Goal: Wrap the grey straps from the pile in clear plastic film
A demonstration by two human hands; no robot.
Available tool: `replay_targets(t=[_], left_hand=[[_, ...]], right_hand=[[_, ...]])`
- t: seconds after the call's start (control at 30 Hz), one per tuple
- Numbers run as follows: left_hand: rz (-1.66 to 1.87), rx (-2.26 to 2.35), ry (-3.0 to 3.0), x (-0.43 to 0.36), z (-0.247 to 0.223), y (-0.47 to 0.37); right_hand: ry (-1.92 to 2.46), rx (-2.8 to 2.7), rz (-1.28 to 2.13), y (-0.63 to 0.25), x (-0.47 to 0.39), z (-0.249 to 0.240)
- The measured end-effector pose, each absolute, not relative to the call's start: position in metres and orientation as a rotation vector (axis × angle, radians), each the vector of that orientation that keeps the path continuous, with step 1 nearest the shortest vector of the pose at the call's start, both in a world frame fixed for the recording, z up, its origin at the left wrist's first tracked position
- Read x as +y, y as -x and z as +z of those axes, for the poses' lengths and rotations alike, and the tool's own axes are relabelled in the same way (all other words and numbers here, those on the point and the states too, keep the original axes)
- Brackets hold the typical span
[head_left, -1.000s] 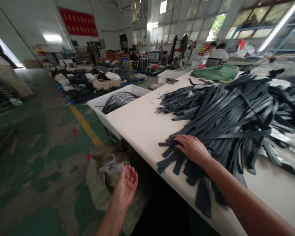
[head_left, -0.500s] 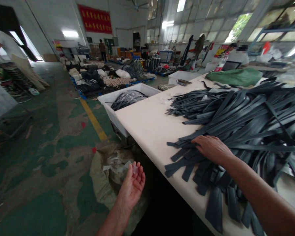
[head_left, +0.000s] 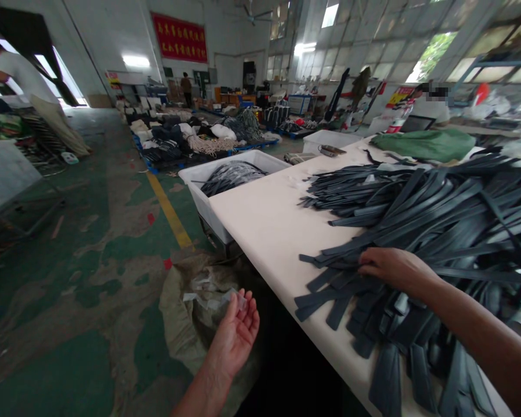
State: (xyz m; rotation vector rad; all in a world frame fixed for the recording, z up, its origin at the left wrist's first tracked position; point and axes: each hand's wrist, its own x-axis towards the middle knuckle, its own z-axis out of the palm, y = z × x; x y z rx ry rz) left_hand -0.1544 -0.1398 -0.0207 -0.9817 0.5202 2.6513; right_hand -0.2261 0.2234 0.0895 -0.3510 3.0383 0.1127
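Observation:
A large heap of dark grey flat strips (head_left: 443, 214) lies over the right part of the pale table (head_left: 260, 214). My right hand (head_left: 395, 269) rests palm down on the strips near their left ends, its fingers bent and pressed together; what they pinch, if anything, is hidden. Off the table's left edge, my left hand (head_left: 238, 330) is turned palm up with curled fingers. Between its thumb and fingers is a small piece of clear plastic (head_left: 242, 302). Below and beside that hand stands an open olive sack (head_left: 178, 313) with clear plastic scraps (head_left: 204, 284) in it.
A white bin (head_left: 195, 197) with dark strips adjoins the table's far left edge. Green cloth (head_left: 425, 145) and a metal object (head_left: 331, 150) lie at the table's back. Piled goods (head_left: 200, 136) sit on blue pallets beyond. People stand at far left, back and right.
My right hand has shifted slightly right and down over the strips, its fingers drawn closer together. My left hand stays nearly in place with the plastic. The view has turned slightly left.

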Motion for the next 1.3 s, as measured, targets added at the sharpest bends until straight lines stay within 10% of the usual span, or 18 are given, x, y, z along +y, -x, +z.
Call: replay_targets(t=[0.3,1.3], left_hand=[[2.658,0.536,0.957,-0.128,-0.017,0.153],[2.577,0.542,0.919,-0.101,-0.016,0.125]], right_hand=[[0.538,3.303,-0.521,0.168,0.154,0.080],[0.558,3.127,-0.104,0.112,0.056,0.068]])
